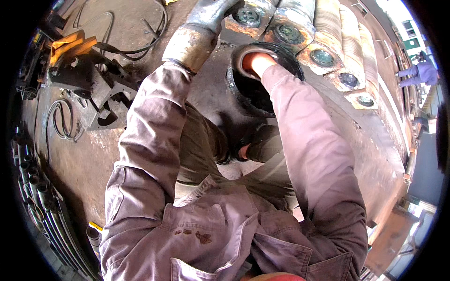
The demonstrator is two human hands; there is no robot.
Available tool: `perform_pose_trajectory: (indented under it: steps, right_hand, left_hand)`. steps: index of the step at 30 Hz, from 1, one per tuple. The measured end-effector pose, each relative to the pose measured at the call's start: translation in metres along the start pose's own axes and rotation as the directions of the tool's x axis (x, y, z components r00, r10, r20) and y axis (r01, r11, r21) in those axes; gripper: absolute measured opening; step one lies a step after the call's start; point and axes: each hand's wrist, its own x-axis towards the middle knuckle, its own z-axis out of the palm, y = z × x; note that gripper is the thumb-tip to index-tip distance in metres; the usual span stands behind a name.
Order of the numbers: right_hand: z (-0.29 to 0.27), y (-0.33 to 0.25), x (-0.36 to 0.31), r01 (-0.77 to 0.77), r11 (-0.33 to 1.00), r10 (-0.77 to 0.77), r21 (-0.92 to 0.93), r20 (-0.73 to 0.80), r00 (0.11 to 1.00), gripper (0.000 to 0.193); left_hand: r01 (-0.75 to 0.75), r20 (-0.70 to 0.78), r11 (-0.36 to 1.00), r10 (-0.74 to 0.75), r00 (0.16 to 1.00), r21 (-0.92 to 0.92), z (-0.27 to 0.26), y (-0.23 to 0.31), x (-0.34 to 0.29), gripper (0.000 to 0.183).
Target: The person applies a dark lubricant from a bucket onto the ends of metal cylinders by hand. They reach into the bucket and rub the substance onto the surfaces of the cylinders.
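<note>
My left hand (208, 16), in a worn grey leather glove, reaches up to a rusty metal block (248, 18) with a round fitting, and its fingers curl over the block's near edge. My right hand (254, 62), in an orange-red glove, goes down into a round dark opening (248, 93) with a black rim in the big rusty steel surface (206, 93). Its fingers are hidden inside the opening. Both arms wear purple-grey jacket sleeves.
More rusty blocks with round fittings (323, 56) run in a row to the right. A black metal fixture (93, 89), an orange tool (70, 44) and cables (61, 122) lie at the left. Steel pipes (33, 196) are stacked lower left. Another person (424, 72) crouches far right.
</note>
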Motion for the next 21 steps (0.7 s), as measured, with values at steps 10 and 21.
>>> perform_pose_trajectory:
  steps: [10,21]
  right_hand:
    - [0.009,0.055,-0.003,0.044,0.655,0.212,0.754,-0.24,0.947,0.049]
    - [0.04,0.124,-0.045,0.143,0.085,0.553,0.986,-0.167,0.816,0.062]
  left_hand:
    - [-0.016,-0.031,0.999,0.015,0.999,-0.028,-0.001,0.013,-0.003,0.063]
    - [0.02,-0.05,1.0,-0.019,0.999,0.023,0.001,0.008,-0.003,0.064]
